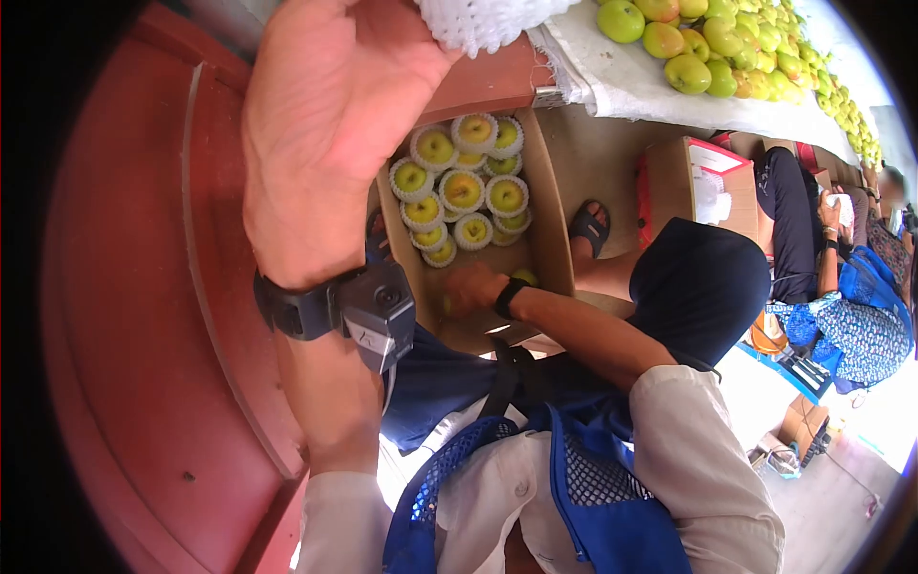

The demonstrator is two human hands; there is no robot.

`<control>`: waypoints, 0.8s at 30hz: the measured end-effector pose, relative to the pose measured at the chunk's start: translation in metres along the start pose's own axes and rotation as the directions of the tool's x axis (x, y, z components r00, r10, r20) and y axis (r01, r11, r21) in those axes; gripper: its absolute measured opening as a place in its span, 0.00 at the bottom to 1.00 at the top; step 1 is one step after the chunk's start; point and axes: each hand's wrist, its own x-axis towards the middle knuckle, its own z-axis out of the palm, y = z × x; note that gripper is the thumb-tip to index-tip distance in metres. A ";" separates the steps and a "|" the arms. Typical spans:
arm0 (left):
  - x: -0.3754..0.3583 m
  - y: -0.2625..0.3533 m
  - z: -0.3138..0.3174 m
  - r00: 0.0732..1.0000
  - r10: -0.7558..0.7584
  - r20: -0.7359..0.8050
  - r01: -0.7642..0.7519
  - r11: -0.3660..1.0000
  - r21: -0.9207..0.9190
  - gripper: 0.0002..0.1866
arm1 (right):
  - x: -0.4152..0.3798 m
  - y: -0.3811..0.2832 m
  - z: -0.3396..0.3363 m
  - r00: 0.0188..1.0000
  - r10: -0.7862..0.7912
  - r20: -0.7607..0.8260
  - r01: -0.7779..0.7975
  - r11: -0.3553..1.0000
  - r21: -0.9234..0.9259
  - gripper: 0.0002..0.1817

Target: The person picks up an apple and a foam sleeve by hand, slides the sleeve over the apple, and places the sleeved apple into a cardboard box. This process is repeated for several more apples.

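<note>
My left hand is raised close to the camera, palm showing, with its fingertips cut off by the top edge. White foam netting is in its grip. Down in an open cardboard box, my right hand is blurred by motion, and its fingers cannot be made out. A bit of green shows beside those fingers, and a bare green apple lies near the wrist. Several yellow-green apples in white foam sleeves fill the far part of the box.
Loose apples are heaped on a white cloth at the upper right. A red panel stands along the left. Another carton sits to the right, near a co-worker's arm and a white object.
</note>
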 end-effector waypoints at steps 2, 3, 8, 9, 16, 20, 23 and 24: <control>0.000 0.001 0.002 0.999 -0.014 -0.046 0.014 1.000 0.009 0.21 | -0.024 -0.020 -0.036 0.999 0.001 0.039 0.000 1.000 -0.027 0.31; 0.000 0.000 0.005 0.998 -0.022 -0.067 0.022 1.000 0.010 0.21 | -0.038 -0.030 -0.053 0.996 -0.003 0.089 0.007 0.999 -0.040 0.35; -0.004 0.004 0.025 0.996 -0.068 -0.049 0.061 0.988 -0.144 0.21 | -0.124 -0.023 -0.124 0.964 -0.190 -0.188 0.228 0.951 0.210 0.40; -0.003 0.002 0.026 0.996 -0.044 -0.080 0.037 0.996 -0.086 0.21 | -0.140 -0.019 -0.138 0.931 -0.242 -0.275 0.324 0.894 0.308 0.40; 0.009 0.010 -0.011 0.996 -0.055 0.073 0.058 0.998 -0.035 0.16 | -0.239 -0.014 -0.190 0.862 -0.089 -0.499 0.504 0.256 0.825 0.33; 0.005 0.007 0.016 0.999 -0.034 -0.029 0.035 0.999 0.031 0.19 | -0.262 -0.003 -0.210 0.797 -0.076 -0.599 0.602 0.178 0.778 0.35; 0.006 0.006 0.015 0.997 -0.053 -0.049 0.058 0.991 0.123 0.19 | -0.277 0.002 -0.224 0.767 -0.065 -0.638 0.638 0.180 0.748 0.37; 0.007 0.004 0.012 0.997 -0.076 -0.029 0.080 0.985 0.152 0.19 | -0.283 0.002 -0.229 0.757 -0.071 -0.649 0.650 0.181 0.738 0.37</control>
